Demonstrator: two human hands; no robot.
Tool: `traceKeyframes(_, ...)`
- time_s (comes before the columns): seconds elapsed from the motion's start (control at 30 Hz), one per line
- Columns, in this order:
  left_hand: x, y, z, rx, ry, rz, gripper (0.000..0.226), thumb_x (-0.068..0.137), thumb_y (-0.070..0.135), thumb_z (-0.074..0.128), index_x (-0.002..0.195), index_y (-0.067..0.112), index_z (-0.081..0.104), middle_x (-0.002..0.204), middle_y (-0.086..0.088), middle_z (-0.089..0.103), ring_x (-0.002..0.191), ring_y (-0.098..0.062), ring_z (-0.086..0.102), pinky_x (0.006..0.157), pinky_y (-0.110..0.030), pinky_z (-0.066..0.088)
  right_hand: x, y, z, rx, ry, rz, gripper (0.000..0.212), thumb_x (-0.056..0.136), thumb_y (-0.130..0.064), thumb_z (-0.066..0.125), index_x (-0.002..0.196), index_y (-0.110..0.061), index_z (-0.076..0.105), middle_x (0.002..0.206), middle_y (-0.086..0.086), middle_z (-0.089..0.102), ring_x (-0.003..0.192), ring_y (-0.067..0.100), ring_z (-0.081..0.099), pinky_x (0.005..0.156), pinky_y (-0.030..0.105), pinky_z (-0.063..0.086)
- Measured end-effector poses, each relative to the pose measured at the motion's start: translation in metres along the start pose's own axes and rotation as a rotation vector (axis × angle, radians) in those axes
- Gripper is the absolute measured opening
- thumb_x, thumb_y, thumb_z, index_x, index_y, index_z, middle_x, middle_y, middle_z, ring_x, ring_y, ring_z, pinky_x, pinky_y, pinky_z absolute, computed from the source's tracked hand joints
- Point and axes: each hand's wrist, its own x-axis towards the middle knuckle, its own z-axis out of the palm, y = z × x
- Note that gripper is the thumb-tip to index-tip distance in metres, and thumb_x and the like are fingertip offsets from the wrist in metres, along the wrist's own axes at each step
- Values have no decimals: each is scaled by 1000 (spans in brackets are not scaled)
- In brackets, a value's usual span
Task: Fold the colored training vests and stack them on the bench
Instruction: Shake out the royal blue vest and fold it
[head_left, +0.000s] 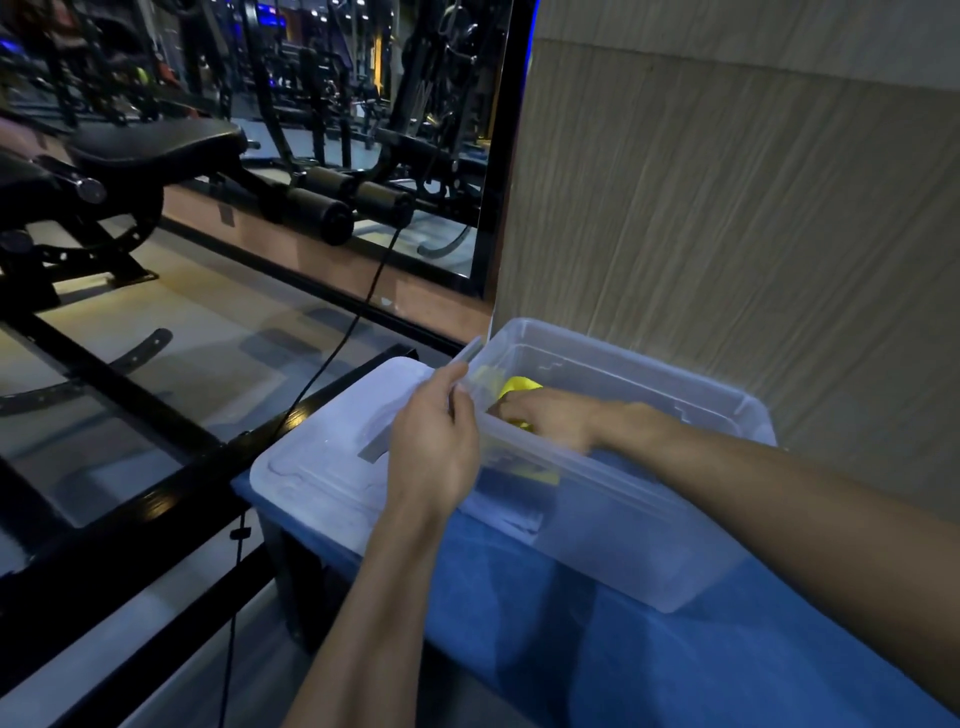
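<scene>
Blue padded bench (649, 649): bears a clear plastic storage bin (623, 499), its translucent lid (332, 457) lying beside it. Left hand (434, 441): fingers curled over the bin's near rim. Right hand (550, 415): inside the bin, grasping a yellow training vest (519, 387).

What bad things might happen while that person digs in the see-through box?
1. The clear box sits on the blue bench with its lid resting near the bench's end; a bump might knock the lid off.
2. The right hand reaches onto the yellow vest; a quick tug might slide the box, though the left hand steadies its rim.
</scene>
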Motion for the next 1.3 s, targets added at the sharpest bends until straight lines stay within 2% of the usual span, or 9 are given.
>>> traceKeyframes(0.13, -2, 2, 13, 169, 32, 140, 35, 105, 23, 44, 137, 19, 58, 141, 1, 54, 130, -22, 46, 110, -35, 36, -34, 7, -15, 489, 243, 89, 47, 96, -58, 58, 138, -36, 59, 139, -14, 60, 127, 5, 54, 108, 28, 41)
traceKeyframes(0.27, -16, 22, 36, 260, 38, 373, 35, 99, 26, 45, 126, 19, 65, 133, -1, 62, 129, -26, 50, 110, -45, 38, -95, 8, -16, 753, 706, 115, 24, 102, -24, 61, 121, -14, 71, 119, -2, 73, 110, 5, 65, 99, 23, 47)
traceKeyframes(0.43, -65, 64, 88, 194, -169, 621, 32, 99, 27, 46, 123, 20, 67, 129, 5, 63, 128, -24, 52, 113, -42, 37, -211, 7, 40, 960, 1122, 290, 12, 95, -24, 64, 102, -25, 73, 107, 0, 77, 109, 21, 69, 97, 36, 51)
traceKeyframes(0.63, -158, 100, 162, 107, -594, 790, 35, 102, 38, 43, 126, 26, 66, 126, 18, 61, 125, -6, 50, 106, -5, 21, -392, 11, 165, 1065, 1413, 880, 12, 83, -30, 66, 94, -27, 71, 96, 7, 76, 96, 25, 71, 93, 51, 57)
traceKeyframes(0.8, -203, 106, 205, 140, -778, 895, 44, 100, 47, 38, 123, 23, 68, 121, 16, 64, 119, -10, 55, 104, -19, 34, -552, -8, 261, 992, 1726, 1465, 5, 87, -21, 70, 82, -19, 69, 72, 4, 70, 72, 27, 69, 81, 59, 58)
traceKeyframes(0.9, -222, 107, 223, 164, -836, 902, 44, 99, 51, 37, 122, 28, 67, 117, 20, 63, 109, -10, 59, 97, -30, 45, -606, -17, 302, 1122, 1835, 1718, 17, 85, -21, 74, 79, -10, 63, 70, 10, 66, 68, 27, 66, 75, 55, 61)
traceKeyframes(1.03, -242, 109, 237, 193, -896, 915, 44, 98, 53, 37, 122, 31, 67, 117, 22, 63, 106, -9, 62, 93, -38, 51, -630, -4, 314, 1393, 1835, 1779, 31, 89, -31, 74, 86, -4, 59, 67, 11, 53, 64, 23, 56, 65, 39, 59)
traceKeyframes(1.2, -252, 108, 241, 230, -927, 930, 44, 97, 53, 38, 124, 31, 65, 117, 22, 64, 107, -7, 62, 95, -34, 49, -635, 24, 301, 1596, 2018, 1769, 42, 90, -26, 73, 124, -6, 58, 112, 15, 64, 98, 32, 66, 69, 41, 57)
traceKeyframes(1.3, -251, 104, 240, 247, -931, 940, 44, 98, 53, 38, 126, 32, 64, 118, 23, 64, 108, -5, 62, 96, -31, 47, -637, 37, 296, 1711, 2012, 1772, 58, 86, -28, 77, 134, -7, 54, 122, 12, 63, 99, 29, 63, 66, 37, 51)
